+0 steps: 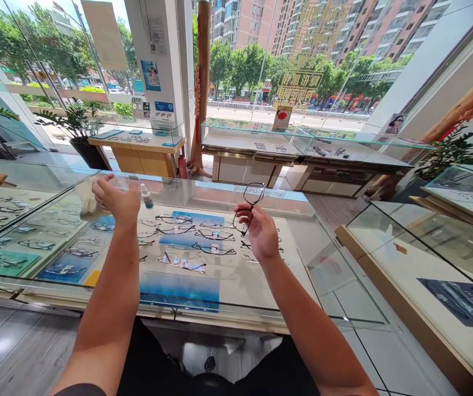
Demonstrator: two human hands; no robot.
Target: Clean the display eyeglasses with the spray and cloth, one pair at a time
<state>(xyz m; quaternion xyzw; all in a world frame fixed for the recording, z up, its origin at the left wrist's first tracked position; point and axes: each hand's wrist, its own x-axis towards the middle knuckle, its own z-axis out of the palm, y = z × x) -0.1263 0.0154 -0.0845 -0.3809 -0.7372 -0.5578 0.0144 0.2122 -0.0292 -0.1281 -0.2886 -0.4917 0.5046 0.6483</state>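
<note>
Well, the right hand [262, 232] is pinching a pair of black-framed eyeglasses [249, 201] between the thumb and the fingers. The eyeglasses stand up above the fingertips, and one thin temple arm hangs down beside the palm. They are in the air, a little above the glass, and they do not touch it.

The left hand [116, 201] is held with its back upward, and the fingers curl together. Just beside this hand, on its outer side, there is a pale cleaning cloth [90, 208]. The cloth seems to touch the hand, but I cannot tell if the fingers are pinching it. Just to the right of the left hand, a small dropper bottle [147, 197] with a white cap and a blue label stands upright on the glass-topped display counter [203, 190].

Under the glass, below and between both hands, rows of displayed eyeglasses [182, 234] lie on a pale board with blue cards [179, 291]. Farther ahead of the hands stands another glass display case [257, 137]. Ahead of the left hand there is a wooden counter [137, 159], and a red fire extinguisher [182, 166] stands just beside it.
</note>
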